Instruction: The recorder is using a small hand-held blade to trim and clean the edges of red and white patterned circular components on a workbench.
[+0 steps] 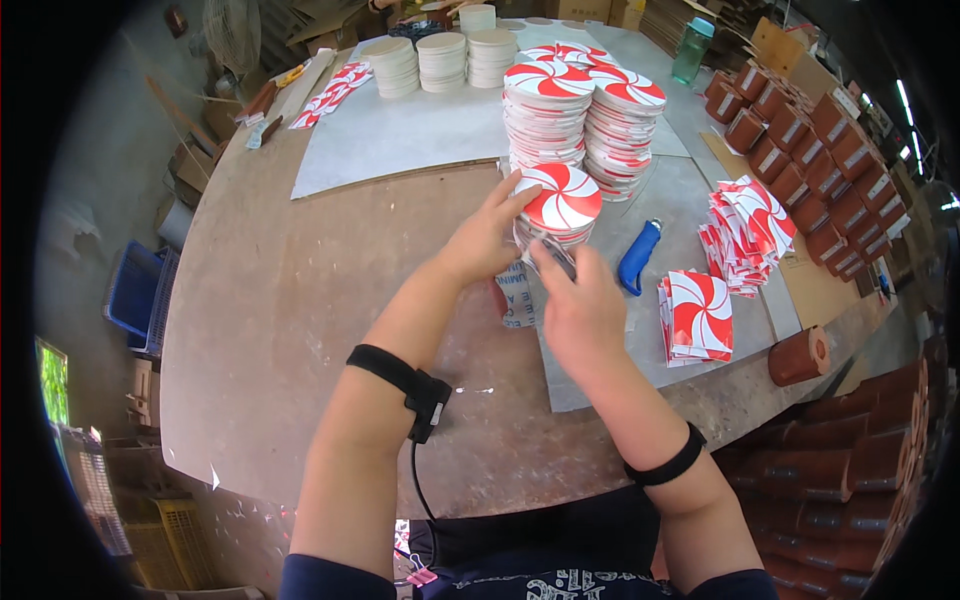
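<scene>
My left hand [485, 235] is closed against the left side of a short stack of round discs [561, 197], its fingertips over the top disc's edge. A red-and-white swirl covers that top disc. At the near edge of the stack, my right hand [582, 305] is closed around a small grey tool [548, 256]. The fingers hide most of the tool, so its kind does not show. Below the stack stands a roll or block wrapped in white sheet with blue print [517, 297]. A blue-handled tool [639, 258] lies right of my right hand.
Tall stacks of swirl discs [547, 120] rise just behind. Plain pale discs [441, 62] are piled farther back. Square swirl sheets [697, 312] lie at the right, near a brown cylinder [799, 357]. Many brown cylinders [810, 165] line the right side; a green bottle [692, 52] stands far right.
</scene>
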A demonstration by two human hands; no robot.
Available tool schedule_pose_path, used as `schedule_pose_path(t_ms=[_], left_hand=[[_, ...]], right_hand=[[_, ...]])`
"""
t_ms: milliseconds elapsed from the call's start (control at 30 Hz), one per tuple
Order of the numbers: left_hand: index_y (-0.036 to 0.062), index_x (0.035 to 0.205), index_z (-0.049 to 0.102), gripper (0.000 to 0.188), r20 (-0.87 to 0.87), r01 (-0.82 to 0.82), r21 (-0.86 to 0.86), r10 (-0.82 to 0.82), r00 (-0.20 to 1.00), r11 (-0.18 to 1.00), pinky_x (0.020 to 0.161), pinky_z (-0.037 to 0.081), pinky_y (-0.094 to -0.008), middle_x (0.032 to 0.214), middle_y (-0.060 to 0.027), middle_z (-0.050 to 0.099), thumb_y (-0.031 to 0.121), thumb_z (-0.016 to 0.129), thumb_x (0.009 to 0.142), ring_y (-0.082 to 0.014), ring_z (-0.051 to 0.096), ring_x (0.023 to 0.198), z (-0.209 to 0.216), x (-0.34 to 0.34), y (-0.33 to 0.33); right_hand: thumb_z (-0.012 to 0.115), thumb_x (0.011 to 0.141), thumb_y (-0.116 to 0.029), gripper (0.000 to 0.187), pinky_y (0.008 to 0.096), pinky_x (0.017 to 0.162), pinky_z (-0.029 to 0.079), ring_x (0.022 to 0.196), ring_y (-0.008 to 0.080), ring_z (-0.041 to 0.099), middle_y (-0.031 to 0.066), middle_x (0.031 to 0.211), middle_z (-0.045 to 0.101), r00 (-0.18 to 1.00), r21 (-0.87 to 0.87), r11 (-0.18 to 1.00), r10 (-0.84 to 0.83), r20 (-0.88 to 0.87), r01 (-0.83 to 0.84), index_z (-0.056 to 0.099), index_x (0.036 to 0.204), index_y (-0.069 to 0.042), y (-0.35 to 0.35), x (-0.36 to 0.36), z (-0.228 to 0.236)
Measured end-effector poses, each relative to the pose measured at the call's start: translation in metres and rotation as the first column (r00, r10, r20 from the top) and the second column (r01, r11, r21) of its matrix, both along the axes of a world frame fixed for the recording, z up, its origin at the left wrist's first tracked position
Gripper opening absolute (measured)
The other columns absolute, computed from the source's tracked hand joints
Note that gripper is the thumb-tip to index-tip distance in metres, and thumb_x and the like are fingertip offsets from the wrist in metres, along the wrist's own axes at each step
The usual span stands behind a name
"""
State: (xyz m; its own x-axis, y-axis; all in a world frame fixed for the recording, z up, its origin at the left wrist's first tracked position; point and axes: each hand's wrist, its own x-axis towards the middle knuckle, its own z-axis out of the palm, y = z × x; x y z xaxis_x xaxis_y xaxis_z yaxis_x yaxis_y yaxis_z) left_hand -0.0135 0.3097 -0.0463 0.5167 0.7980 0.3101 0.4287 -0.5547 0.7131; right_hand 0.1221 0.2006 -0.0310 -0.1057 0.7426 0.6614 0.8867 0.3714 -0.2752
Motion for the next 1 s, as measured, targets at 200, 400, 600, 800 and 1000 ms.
schedule_pose_path(t_ms=[200,400,600,800,1000], left_hand=[[0.0192,0.129,0.035,0.079,0.051,0.104,-0.231,-0.095,0.994,0.967,0.096,0.033,-0.0359,0.142,-0.0087,0.012,-0.016,0.04,0.059,-0.0261,0.024,0.127,0.012,-0.006,0.0],[0.0201,0.129,0.037,0.082,0.045,0.086,-0.121,-0.081,0.996,0.989,0.092,0.035,-0.0295,0.142,-0.0081,0.015,-0.018,0.034,0.056,-0.0253,0.023,0.128,0.005,-0.011,0.003],[0.0191,0.128,0.038,0.083,0.047,0.067,-0.146,-0.061,0.997,0.987,0.091,0.035,-0.0276,0.141,-0.0086,0.016,-0.018,0.032,0.055,-0.0246,0.025,0.127,0.007,-0.007,0.0],[0.0189,0.128,0.039,0.082,0.047,0.069,-0.126,-0.063,0.997,0.99,0.092,0.034,-0.0265,0.141,-0.0075,0.017,-0.018,0.031,0.055,-0.0244,0.027,0.126,0.006,-0.005,0.001],[0.0186,0.128,0.039,0.081,0.033,0.06,-0.125,-0.056,0.998,0.99,0.09,0.035,-0.0262,0.141,-0.0063,0.018,-0.018,0.031,0.055,-0.0232,0.03,0.125,0.006,-0.005,0.0]], right_hand=[[0.055,0.068,-0.007,0.036,0.034,0.053,0.042,0.072,0.0239,0.05,0.0083,0.082,0.045,0.967,-0.021,0.994,-0.095,0.236,0.103,0.058,0.103,-0.012,0.029,-0.009,0.001],[0.055,0.067,-0.008,0.035,0.0341,0.052,0.041,0.073,0.0236,0.049,0.0072,0.081,0.045,0.932,-0.011,0.987,-0.148,0.329,0.161,0.059,0.102,-0.011,0.02,-0.004,-0.004],[0.056,0.068,-0.01,0.03,0.0343,0.052,0.04,0.072,0.0219,0.048,0.0052,0.082,0.045,0.918,-0.045,0.987,-0.127,0.377,0.155,0.059,0.099,-0.011,0.008,0.018,-0.005],[0.058,0.068,-0.011,0.027,0.0326,0.051,0.039,0.071,0.0209,0.047,0.0042,0.08,0.045,0.934,0.095,0.993,-0.101,0.344,0.072,0.061,0.094,-0.012,0.029,0.006,-0.003],[0.058,0.069,-0.01,0.025,0.0325,0.051,0.04,0.071,0.0211,0.047,0.0048,0.081,0.046,0.899,0.027,0.985,-0.166,0.405,0.169,0.061,0.094,-0.01,0.011,0.033,-0.009]])
